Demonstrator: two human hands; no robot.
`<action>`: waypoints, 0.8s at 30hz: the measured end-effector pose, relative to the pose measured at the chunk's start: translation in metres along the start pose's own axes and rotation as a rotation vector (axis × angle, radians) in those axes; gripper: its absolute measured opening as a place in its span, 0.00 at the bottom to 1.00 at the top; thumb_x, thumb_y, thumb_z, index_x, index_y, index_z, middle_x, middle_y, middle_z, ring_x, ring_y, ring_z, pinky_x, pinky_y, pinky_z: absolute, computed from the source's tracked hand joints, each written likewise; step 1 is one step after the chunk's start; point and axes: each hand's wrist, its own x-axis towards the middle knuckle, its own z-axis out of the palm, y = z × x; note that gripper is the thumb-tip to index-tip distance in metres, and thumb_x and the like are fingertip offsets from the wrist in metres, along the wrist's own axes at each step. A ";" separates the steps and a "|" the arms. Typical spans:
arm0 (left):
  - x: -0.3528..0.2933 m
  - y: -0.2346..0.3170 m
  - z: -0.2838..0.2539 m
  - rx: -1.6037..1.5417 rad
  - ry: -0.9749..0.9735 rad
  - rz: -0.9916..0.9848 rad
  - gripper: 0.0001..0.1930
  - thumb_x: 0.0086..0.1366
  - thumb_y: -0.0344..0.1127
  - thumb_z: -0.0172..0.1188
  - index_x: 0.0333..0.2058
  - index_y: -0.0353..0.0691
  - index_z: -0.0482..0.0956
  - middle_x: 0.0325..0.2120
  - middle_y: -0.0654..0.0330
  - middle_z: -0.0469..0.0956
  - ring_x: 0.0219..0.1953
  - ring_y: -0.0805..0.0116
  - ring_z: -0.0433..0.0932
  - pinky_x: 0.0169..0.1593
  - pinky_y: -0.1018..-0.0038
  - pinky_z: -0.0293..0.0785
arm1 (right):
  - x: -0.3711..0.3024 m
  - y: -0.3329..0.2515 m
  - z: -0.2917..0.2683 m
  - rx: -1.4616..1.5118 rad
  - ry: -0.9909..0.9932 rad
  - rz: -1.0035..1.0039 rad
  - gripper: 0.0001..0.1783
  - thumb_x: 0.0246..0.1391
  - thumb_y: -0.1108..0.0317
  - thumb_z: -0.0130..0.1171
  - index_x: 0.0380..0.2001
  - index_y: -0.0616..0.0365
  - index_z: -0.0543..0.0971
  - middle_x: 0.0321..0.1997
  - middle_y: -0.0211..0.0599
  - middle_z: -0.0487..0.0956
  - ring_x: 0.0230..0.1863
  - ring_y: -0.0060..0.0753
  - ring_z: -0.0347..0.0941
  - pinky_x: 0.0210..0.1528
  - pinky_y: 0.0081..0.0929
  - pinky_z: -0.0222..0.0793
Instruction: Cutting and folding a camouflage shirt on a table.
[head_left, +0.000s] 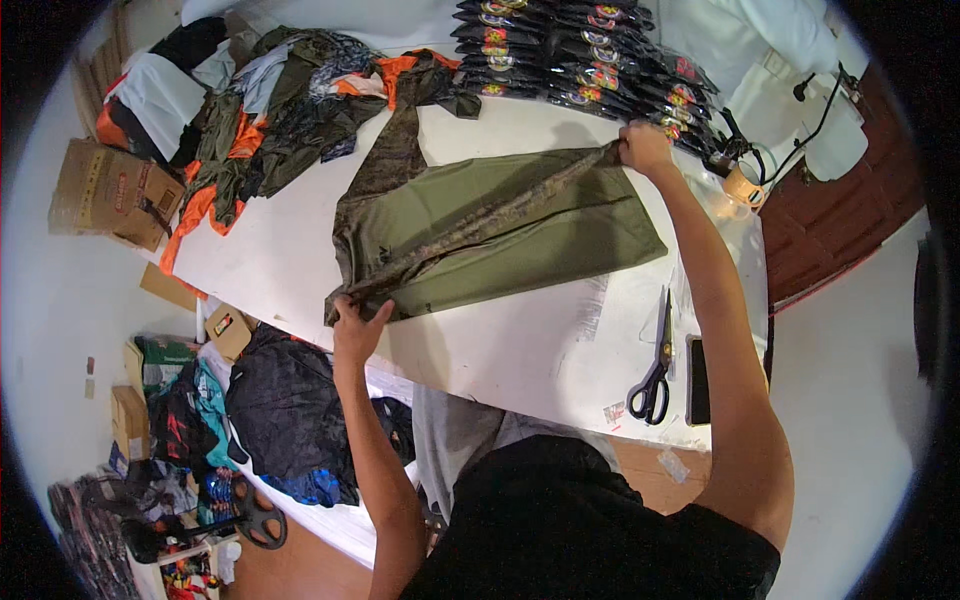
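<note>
- Left hand [358, 328] on the shirt [560, 245], thumb spread; cannot tell whether it grips
- Right hand [645, 148] pinches the shirt's far corner
- Scissors [661, 355] below right hand

Garment [575, 235] spans the centre; passage lies over the table [520, 345] below; scissors [658, 366] obstruct lower right, packets [590, 60] the top.

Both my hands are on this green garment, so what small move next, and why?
I'd probably draw your right hand gently away from your left hand, since the patterned strip between them looks bunched and the green fabric beside it is creased.
</note>
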 end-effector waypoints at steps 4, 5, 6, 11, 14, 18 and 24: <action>0.004 -0.002 -0.004 -0.164 -0.001 -0.016 0.40 0.52 0.49 0.67 0.53 0.27 0.57 0.46 0.38 0.73 0.50 0.48 0.74 0.49 0.65 0.70 | -0.036 0.016 0.022 0.204 0.409 -0.024 0.09 0.41 0.68 0.56 0.29 0.54 0.79 0.33 0.38 0.76 0.40 0.43 0.72 0.44 0.39 0.67; 0.007 -0.001 -0.002 -0.164 -0.013 -0.018 0.40 0.52 0.49 0.67 0.53 0.27 0.57 0.46 0.38 0.73 0.50 0.48 0.74 0.49 0.65 0.70 | -0.050 0.021 0.035 0.261 0.378 -0.026 0.09 0.40 0.69 0.56 0.29 0.53 0.79 0.32 0.36 0.75 0.39 0.43 0.71 0.42 0.40 0.67; 0.007 0.003 -0.001 -0.120 0.007 -0.026 0.43 0.53 0.49 0.66 0.56 0.27 0.54 0.47 0.37 0.72 0.50 0.48 0.73 0.50 0.65 0.70 | -0.065 0.025 0.044 0.256 0.372 -0.020 0.09 0.40 0.69 0.56 0.29 0.53 0.79 0.32 0.36 0.75 0.39 0.43 0.71 0.42 0.40 0.67; 0.007 -0.002 -0.013 0.036 -0.019 0.011 0.43 0.56 0.51 0.63 0.59 0.27 0.54 0.50 0.36 0.69 0.52 0.47 0.71 0.51 0.64 0.69 | -0.106 0.028 0.067 0.296 0.095 0.074 0.11 0.38 0.68 0.57 0.30 0.52 0.81 0.34 0.37 0.78 0.40 0.42 0.73 0.44 0.38 0.69; 0.015 0.001 -0.013 0.025 -0.108 0.004 0.40 0.56 0.50 0.62 0.57 0.28 0.59 0.48 0.38 0.71 0.51 0.46 0.72 0.50 0.63 0.70 | -0.104 0.045 0.088 0.528 0.016 0.270 0.12 0.39 0.64 0.59 0.32 0.53 0.81 0.37 0.39 0.80 0.42 0.43 0.75 0.45 0.37 0.70; 0.016 -0.012 -0.014 0.192 -0.042 0.082 0.33 0.55 0.46 0.63 0.55 0.34 0.65 0.40 0.44 0.77 0.43 0.48 0.77 0.44 0.61 0.72 | -0.087 0.030 0.104 0.571 -0.082 0.508 0.17 0.43 0.54 0.63 0.34 0.54 0.81 0.33 0.43 0.81 0.38 0.44 0.79 0.43 0.34 0.73; 0.024 -0.006 -0.007 0.123 0.115 -0.044 0.22 0.55 0.46 0.64 0.43 0.34 0.77 0.30 0.49 0.80 0.31 0.58 0.80 0.36 0.67 0.74 | -0.087 0.042 0.126 0.601 -0.016 0.649 0.15 0.41 0.57 0.64 0.32 0.52 0.82 0.31 0.41 0.82 0.34 0.38 0.79 0.39 0.31 0.73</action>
